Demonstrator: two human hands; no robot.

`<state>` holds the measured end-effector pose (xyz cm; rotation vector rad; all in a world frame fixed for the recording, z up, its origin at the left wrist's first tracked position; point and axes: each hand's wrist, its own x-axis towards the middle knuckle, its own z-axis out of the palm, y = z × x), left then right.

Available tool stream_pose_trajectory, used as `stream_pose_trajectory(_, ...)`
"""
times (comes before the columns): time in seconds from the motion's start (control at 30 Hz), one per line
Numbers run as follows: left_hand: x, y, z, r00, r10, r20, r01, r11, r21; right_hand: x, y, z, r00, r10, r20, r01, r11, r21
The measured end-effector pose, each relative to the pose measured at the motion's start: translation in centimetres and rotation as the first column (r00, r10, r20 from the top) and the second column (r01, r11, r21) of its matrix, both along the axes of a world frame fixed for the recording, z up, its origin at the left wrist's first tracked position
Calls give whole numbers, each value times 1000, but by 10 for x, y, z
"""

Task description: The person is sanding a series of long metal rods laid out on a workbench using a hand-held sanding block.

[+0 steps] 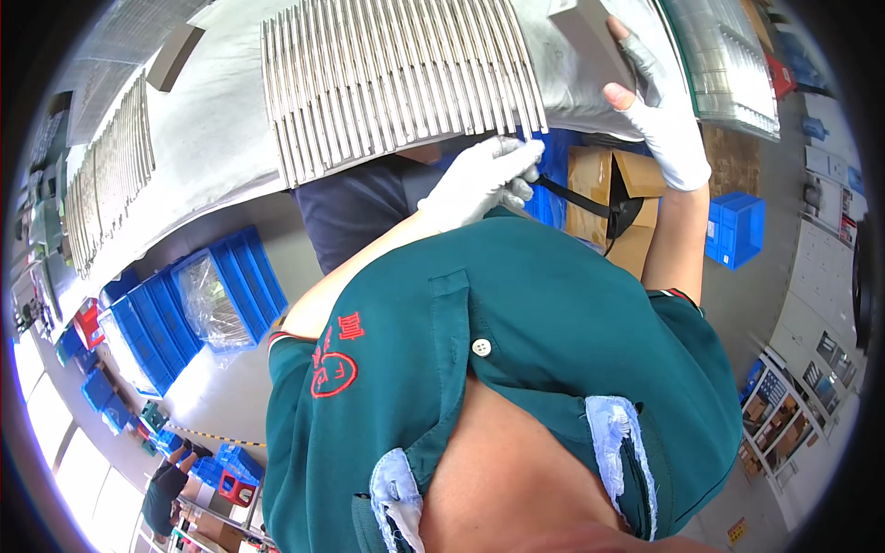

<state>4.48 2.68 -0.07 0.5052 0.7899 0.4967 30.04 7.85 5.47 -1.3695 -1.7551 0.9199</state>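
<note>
A row of shiny metal rods (396, 78) lies side by side on the pale-covered table (217, 120), their near ends along its edge. My left hand (479, 180), in a white glove, has its fingers closed at the near right end of the row, where one rod's end meets the fingertips. Just below them a black strap (576, 198) runs off to the right. With bare thumb and fingertips showing from its white glove, my right hand (666, 115) grips a grey rectangular block (595, 41) by its right side, beside the row.
Another grey block (175, 57) and a second group of rods (111, 170) lie on the table's left part. Clear plastic trays (728, 69) are stacked at the right. Below the table edge are a cardboard box (590, 175), blue crates (157, 323) and a blue bin (735, 229).
</note>
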Motion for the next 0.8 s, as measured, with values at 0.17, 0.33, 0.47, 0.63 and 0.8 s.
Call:
stream_pose_trajectory(0.17, 0, -1, 6, 973, 79, 215, -69, 996, -51, 1, -1, 8, 790, 103, 604, -287, 933, 216)
stream_pose_trajectory(0.33, -2, -2, 7, 991, 30, 130, -29, 999, -13, -10, -1, 18, 707, 272, 653, -484, 859, 166)
stream_pose_trajectory(0.47, 0, -6, 10, 985, 95, 146, -103, 993, 52, -24, 1, 21, 728, 386, 567, -553, 819, 153)
stream_pose_trajectory(0.63, -2, -7, 6, 940, 151, 306, -110, 983, -147, -28, 1, 32, 819, 548, 170, -531, 836, -136)
stream_pose_trajectory(0.8, -2, -8, -3, 845, 131, 518, -42, 983, -180, -21, -6, 33, 839, 490, -238, -545, 748, -380)
